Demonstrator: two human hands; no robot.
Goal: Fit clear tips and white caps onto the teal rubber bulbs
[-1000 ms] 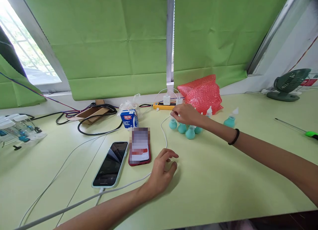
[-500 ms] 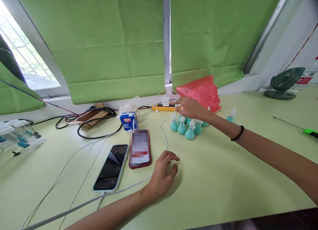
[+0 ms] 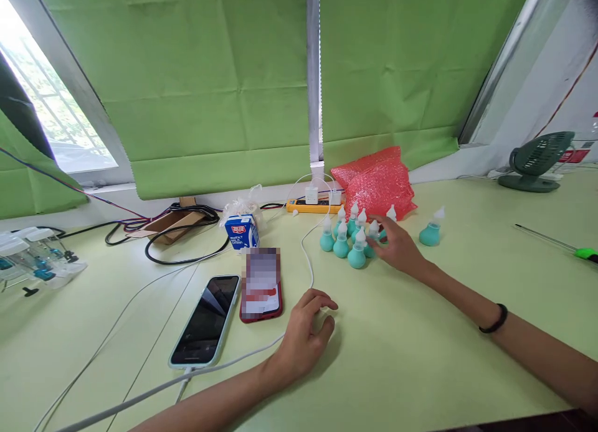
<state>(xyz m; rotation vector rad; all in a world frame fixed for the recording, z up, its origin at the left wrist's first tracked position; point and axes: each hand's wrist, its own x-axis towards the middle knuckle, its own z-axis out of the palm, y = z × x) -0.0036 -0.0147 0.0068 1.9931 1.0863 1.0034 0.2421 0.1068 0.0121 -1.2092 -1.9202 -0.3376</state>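
Several teal nasal aspirators with pale pointed tips stand in a cluster at the middle of the table, among them a front one [image 3: 357,255]. My right hand [image 3: 397,245] is at the right side of this cluster. Its thumb and index finger are apart, on either side of an aspirator's tip [image 3: 373,229]; contact cannot be made out. A separate aspirator [image 3: 430,233] stands to the right of that hand. My left hand [image 3: 306,332] rests on the table nearer to me, fingers loosely bent and thumb apart, with nothing in it.
A red bubble-wrap bag [image 3: 378,183] and a yellow power strip [image 3: 303,206] lie behind the cluster. Two phones, a white-edged one [image 3: 205,320] and a red-cased one [image 3: 261,301], lie left, near a milk carton [image 3: 242,232] and cables. A screwdriver [image 3: 551,238] and fan [image 3: 535,161] are right.
My right hand has drawn back from the power strip, moving right and toward me to the aspirator cluster. My left hand has stayed in place.
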